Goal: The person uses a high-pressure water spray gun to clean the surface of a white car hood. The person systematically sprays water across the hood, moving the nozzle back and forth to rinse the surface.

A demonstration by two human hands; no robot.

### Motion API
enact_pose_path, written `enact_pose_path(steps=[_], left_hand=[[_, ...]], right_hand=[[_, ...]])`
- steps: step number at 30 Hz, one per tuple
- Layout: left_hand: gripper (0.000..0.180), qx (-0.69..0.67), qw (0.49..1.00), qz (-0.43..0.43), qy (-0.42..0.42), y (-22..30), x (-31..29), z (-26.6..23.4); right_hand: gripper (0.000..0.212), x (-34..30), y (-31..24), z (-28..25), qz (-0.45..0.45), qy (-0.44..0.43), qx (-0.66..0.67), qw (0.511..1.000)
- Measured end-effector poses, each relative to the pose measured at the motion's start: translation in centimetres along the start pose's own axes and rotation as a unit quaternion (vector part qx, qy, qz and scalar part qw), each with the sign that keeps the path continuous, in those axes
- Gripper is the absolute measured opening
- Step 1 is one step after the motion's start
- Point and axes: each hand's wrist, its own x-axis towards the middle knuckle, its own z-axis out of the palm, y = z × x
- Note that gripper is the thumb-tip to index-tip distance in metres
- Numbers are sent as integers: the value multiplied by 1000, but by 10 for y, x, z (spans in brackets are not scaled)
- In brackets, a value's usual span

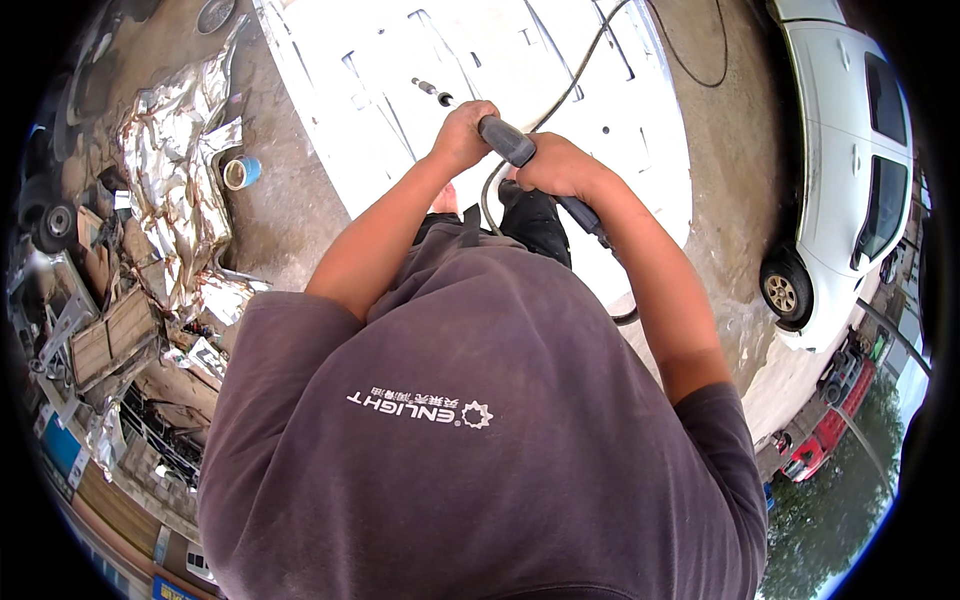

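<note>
My left hand [464, 136] is closed around the front of a long grey handheld power tool [507, 141]. The tool's narrow metal tip points up and left, past that hand. Farther back, my right hand [556, 166] wraps its rear body, and the black tail end shows below my fingers. Under the tool lies a large white panel [330, 95] with slots and ridges, washed out by glare. The tip appears over this panel; whether it touches is not clear. A dark cable [572, 84] crosses the panel beside my hands.
Crumpled silvery sheeting [175, 150] and a blue-rimmed can [241, 173] lie on the concrete floor to the left. Scrap and a wooden crate [115, 338] pile up lower left. A white car [835, 150] stands at right, a red vehicle [830, 430] beyond it.
</note>
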Motion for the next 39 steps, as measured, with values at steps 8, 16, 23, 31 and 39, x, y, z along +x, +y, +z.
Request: enact_pose_path(steps=[8, 16, 23, 31, 39], left_hand=[[22, -29, 1000, 4, 1, 4, -8, 9], [19, -43, 997, -35, -54, 12, -15, 31], [18, -10, 1000, -11, 3, 16, -42, 21], [15, -77, 996, -31, -14, 19, -51, 30], [19, -9, 1000, -26, 16, 17, -66, 16]], right_hand=[[37, -4, 8, 10, 12, -3, -7, 1000], [36, -21, 19, 15, 68, -3, 23, 997], [52, -22, 21, 28, 2, -15, -28, 999], [47, -20, 30, 40, 27, -44, -36, 998], [42, -23, 19, 44, -5, -50, -37, 998]])
